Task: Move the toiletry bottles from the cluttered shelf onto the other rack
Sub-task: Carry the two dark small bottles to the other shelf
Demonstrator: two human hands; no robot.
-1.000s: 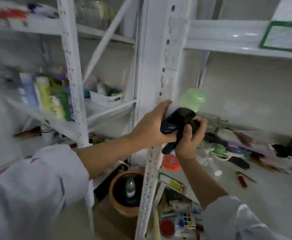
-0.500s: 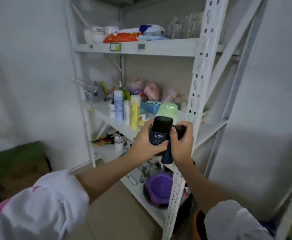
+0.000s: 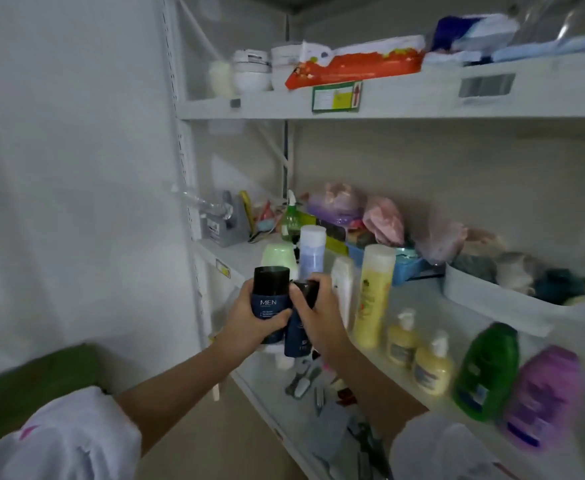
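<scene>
My left hand (image 3: 249, 323) grips a dark blue bottle marked MEN (image 3: 270, 299) with a black cap, upright. Behind it stands a pale green cap (image 3: 279, 256) of another bottle; which hand holds that one I cannot tell. My right hand (image 3: 319, 313) grips a second dark blue bottle (image 3: 296, 336), tilted against the first. Both hands are in front of the middle shelf (image 3: 419, 292) of a white rack. On that shelf stand a lilac bottle (image 3: 312, 251), a white tube (image 3: 342, 285), a yellow bottle (image 3: 372, 296), two small yellow pump bottles (image 3: 433, 365), a green bottle (image 3: 487, 372) and a purple bottle (image 3: 540, 396).
The top shelf (image 3: 405, 98) carries white bowls and an orange packet. At the back of the middle shelf lie plastic bags, a blue basket (image 3: 405, 268) and a white bin (image 3: 499, 299). A lower shelf (image 3: 284, 410) holds scissors and small clutter. A white wall runs on the left.
The view has swung from the cluttered rack on the right to this rack on the left and moved closer. Both hands keep their bottles and have neared the middle shelf.
</scene>
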